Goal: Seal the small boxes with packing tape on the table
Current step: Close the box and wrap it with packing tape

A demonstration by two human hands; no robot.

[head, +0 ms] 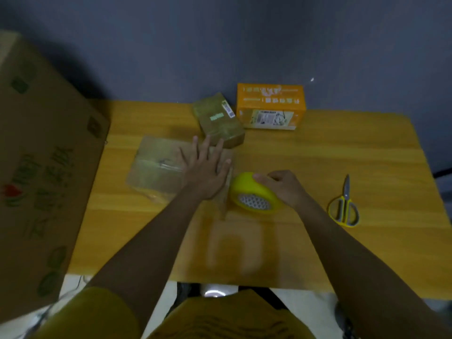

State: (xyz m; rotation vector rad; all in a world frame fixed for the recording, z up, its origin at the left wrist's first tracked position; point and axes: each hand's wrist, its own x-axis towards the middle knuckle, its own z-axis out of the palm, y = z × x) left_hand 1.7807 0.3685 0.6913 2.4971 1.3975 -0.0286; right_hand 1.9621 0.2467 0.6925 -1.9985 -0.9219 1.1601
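A flat brown cardboard box [156, 167] lies on the wooden table [318, 152], left of centre. My left hand [206, 167] presses flat on its right part with fingers spread. My right hand [285, 185] grips a yellow roll of packing tape [253, 193] just right of the box. A strip of tape [226, 189] seems to run from the roll along the box's right edge, though blur makes this unclear. Two other small boxes stand behind: an olive-brown one [217, 121] and an orange one [270, 106].
Yellow-handled scissors [344, 204] lie on the table to the right. A large printed cardboard carton [41, 167] stands at the table's left side. A dark wall runs behind the table. The near edge of the table is by my lap.
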